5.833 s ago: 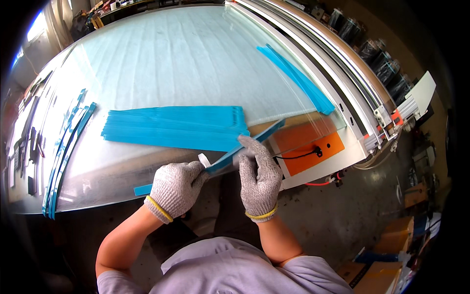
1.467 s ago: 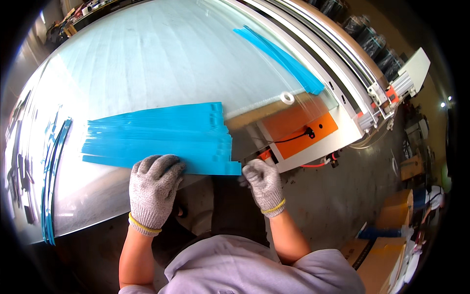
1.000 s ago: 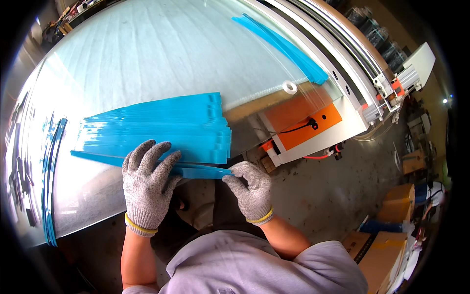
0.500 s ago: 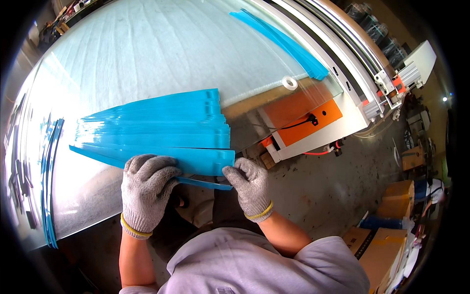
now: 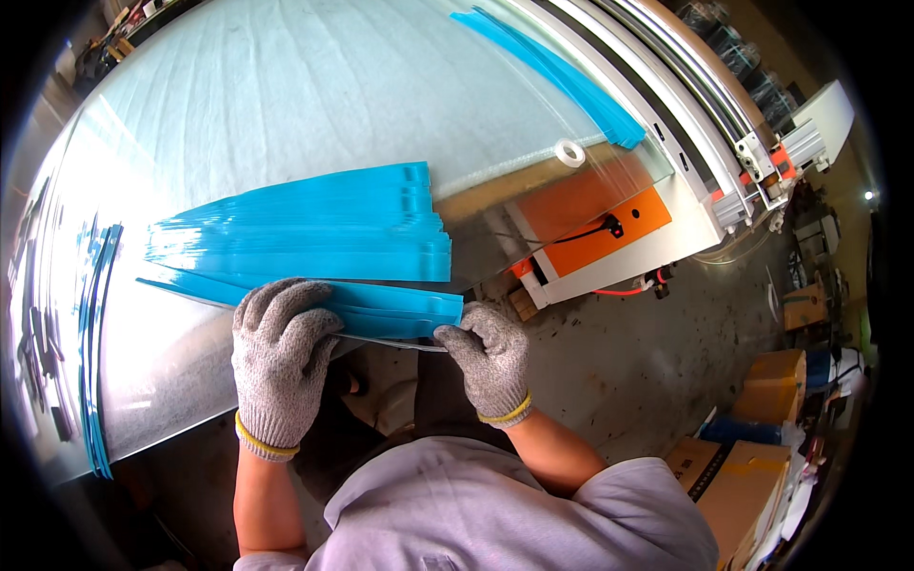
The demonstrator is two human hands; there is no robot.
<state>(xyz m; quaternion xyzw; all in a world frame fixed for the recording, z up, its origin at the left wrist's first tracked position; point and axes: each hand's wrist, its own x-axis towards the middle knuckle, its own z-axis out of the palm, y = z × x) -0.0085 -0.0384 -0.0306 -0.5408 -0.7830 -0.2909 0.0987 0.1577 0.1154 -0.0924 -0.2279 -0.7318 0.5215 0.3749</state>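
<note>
Blue strips [image 5: 405,307], probably light, flexible, slippery: grasp near ends. Right hand [image 5: 491,362] pinches one end between thumb and fingers; left hand [image 5: 278,357] grips leftward, fingers curled over.

Held strips [image 5: 395,303]: long, flat, bright blue, overlapping lengthwise, and there's the right end, pinched in the right hand [image 5: 490,357], while the left hand [image 5: 281,352] covers a stretch farther left.
Lower edge: a thin, pale line here, nearly edge-on.
Blue fan [image 5: 314,228]: just beyond, a broad layered spread lying flat, narrow and glare-washed at left, widening rightward to stepped, uneven ends.
Right-hand gap: slim, between strips and fan.
</note>
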